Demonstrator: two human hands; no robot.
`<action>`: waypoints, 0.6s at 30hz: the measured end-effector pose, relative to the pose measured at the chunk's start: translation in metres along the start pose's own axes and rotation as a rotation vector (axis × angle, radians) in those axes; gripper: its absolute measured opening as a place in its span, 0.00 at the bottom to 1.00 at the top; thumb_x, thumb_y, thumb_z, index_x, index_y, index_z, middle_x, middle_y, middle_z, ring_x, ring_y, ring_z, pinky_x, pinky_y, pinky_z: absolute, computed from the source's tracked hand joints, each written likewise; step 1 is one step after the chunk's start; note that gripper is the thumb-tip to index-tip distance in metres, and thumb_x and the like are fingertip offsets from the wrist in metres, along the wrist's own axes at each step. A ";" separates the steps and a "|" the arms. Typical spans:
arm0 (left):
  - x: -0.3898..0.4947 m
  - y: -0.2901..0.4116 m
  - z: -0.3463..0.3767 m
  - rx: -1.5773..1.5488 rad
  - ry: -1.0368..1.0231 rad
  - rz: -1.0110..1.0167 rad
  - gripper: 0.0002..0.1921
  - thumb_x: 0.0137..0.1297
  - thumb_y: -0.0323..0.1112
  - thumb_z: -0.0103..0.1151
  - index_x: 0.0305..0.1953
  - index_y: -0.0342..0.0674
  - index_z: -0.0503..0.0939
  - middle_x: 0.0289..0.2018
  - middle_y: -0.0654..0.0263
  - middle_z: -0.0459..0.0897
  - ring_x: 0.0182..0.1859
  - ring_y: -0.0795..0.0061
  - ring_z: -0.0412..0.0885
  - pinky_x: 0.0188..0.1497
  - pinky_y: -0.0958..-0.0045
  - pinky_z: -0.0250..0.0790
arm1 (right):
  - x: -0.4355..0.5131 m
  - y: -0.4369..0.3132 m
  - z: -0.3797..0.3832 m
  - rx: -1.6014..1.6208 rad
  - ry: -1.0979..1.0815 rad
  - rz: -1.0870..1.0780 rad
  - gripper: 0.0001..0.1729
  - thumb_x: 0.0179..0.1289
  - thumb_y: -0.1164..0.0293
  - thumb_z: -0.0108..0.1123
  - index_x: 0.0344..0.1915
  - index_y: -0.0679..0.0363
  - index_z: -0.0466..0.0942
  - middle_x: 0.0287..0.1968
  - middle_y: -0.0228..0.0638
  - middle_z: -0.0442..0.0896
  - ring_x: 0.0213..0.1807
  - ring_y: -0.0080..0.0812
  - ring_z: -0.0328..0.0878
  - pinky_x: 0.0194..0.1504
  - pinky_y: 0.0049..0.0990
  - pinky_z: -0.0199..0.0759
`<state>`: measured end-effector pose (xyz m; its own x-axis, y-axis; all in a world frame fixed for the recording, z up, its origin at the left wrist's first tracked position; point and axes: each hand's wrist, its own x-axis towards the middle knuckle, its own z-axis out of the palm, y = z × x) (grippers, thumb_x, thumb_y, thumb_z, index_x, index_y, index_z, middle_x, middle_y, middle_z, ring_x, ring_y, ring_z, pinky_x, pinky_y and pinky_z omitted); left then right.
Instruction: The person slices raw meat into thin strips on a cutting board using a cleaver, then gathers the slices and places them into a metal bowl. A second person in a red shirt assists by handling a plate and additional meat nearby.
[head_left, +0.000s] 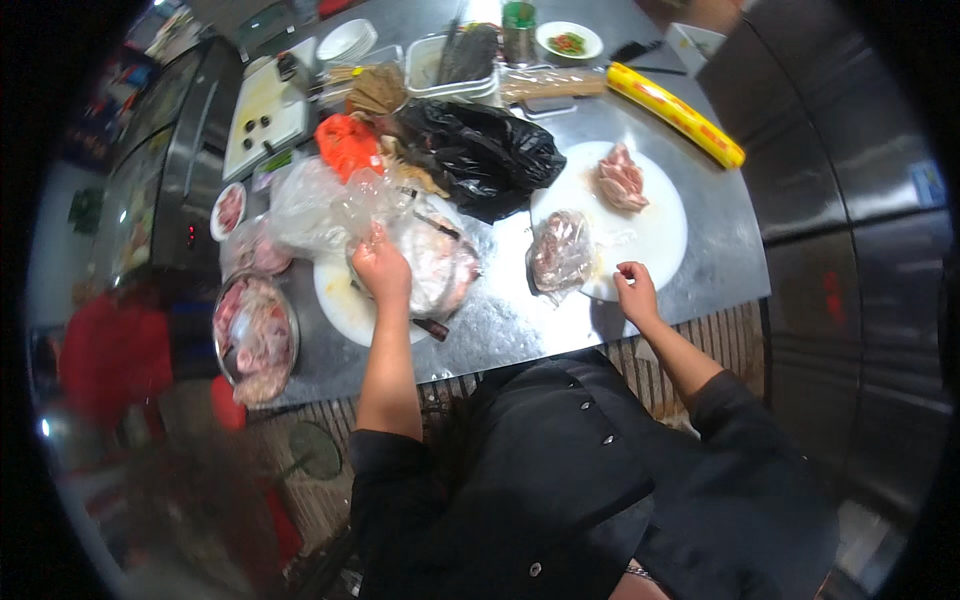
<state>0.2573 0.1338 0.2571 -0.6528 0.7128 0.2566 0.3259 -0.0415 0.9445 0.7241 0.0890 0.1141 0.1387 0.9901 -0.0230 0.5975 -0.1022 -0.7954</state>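
Observation:
My left hand (382, 264) grips a clear plastic bag (311, 206) above the left round white cutting board (337, 307). Beside that hand, a large piece of meat in whitish plastic (431, 262) lies on the board, and a dark knife handle (430, 329) juts out at its near edge. My right hand (634, 289), fingers curled with nothing plain in them, is over the near edge of the right round cutting board (660, 240). On that board are a bare piece of raw meat (622, 180) and, at its left edge, a plastic-wrapped piece of meat (561, 251).
A metal bowl of raw meat (255, 337) stands at the table's left. Behind the boards lie a black plastic bag (487, 154), an orange-red bag (349, 146) and a yellow roll (675, 112). White containers (450, 86) and a plate of chopped peppers (568, 41) stand farther back.

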 end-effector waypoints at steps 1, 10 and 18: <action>0.004 -0.017 -0.004 0.011 -0.036 0.043 0.20 0.84 0.37 0.54 0.36 0.26 0.85 0.26 0.51 0.87 0.29 0.63 0.81 0.38 0.54 0.71 | -0.009 0.002 0.012 -0.021 0.011 0.144 0.20 0.70 0.64 0.73 0.53 0.65 0.82 0.44 0.41 0.85 0.46 0.37 0.83 0.50 0.34 0.78; 0.029 -0.085 0.013 0.342 -0.239 0.070 0.23 0.79 0.41 0.62 0.25 0.31 0.74 0.20 0.48 0.76 0.24 0.44 0.74 0.33 0.49 0.68 | -0.007 -0.062 0.111 0.301 0.051 0.937 0.68 0.53 0.43 0.85 0.79 0.70 0.55 0.66 0.60 0.79 0.58 0.49 0.82 0.50 0.42 0.80; -0.106 -0.065 0.035 0.280 -0.283 0.462 0.16 0.57 0.28 0.71 0.45 0.41 0.77 0.47 0.55 0.79 0.57 0.49 0.77 0.67 0.47 0.62 | 0.029 -0.063 0.123 0.629 0.056 1.004 0.38 0.60 0.51 0.81 0.57 0.68 0.79 0.37 0.45 0.85 0.17 0.36 0.73 0.15 0.41 0.62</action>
<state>0.3294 0.0852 0.1613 -0.2062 0.8250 0.5262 0.7243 -0.2329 0.6489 0.5930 0.1363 0.0889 0.3676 0.4863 -0.7927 -0.2896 -0.7502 -0.5945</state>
